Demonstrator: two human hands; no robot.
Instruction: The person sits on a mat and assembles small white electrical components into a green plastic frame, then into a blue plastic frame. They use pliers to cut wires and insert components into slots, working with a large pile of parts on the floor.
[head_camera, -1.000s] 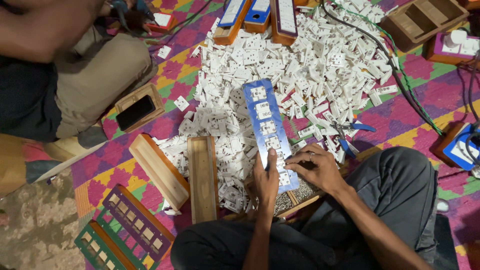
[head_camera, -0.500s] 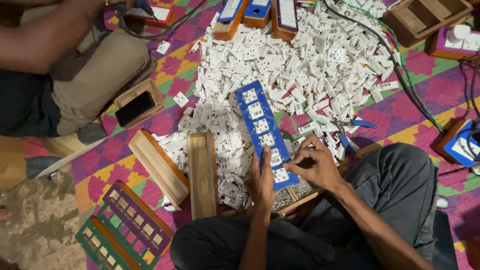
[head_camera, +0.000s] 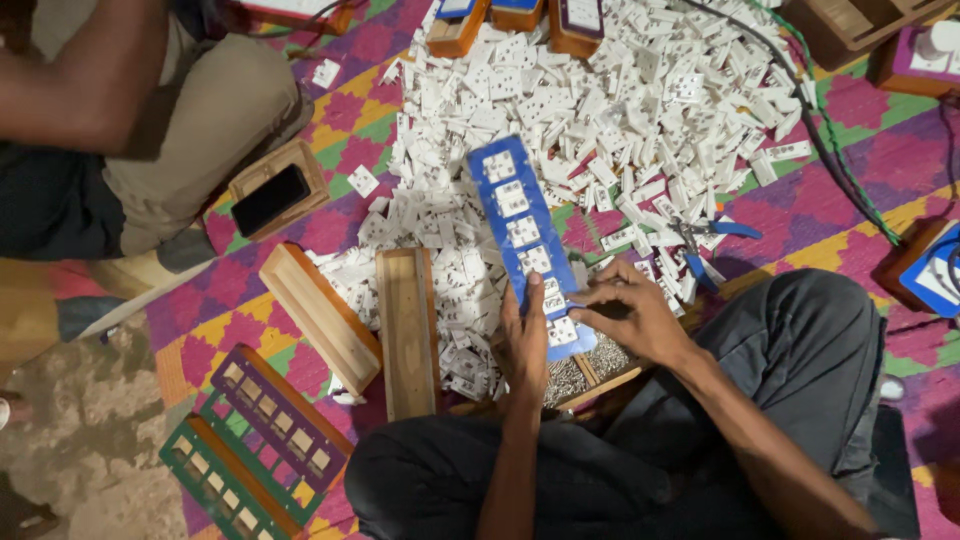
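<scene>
My left hand (head_camera: 524, 335) still clamps the blue socket panel (head_camera: 528, 240) over the screw tray (head_camera: 590, 372), while my right hand (head_camera: 628, 318) has moved in, fingers pinching at its near socket.

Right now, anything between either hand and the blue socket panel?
Nothing visible. The left hand rests against the lower end of the blue panel, and the right hand has its fingertips on the same end. Loose white sockets lie around the panel, not between the hands and it.
</scene>
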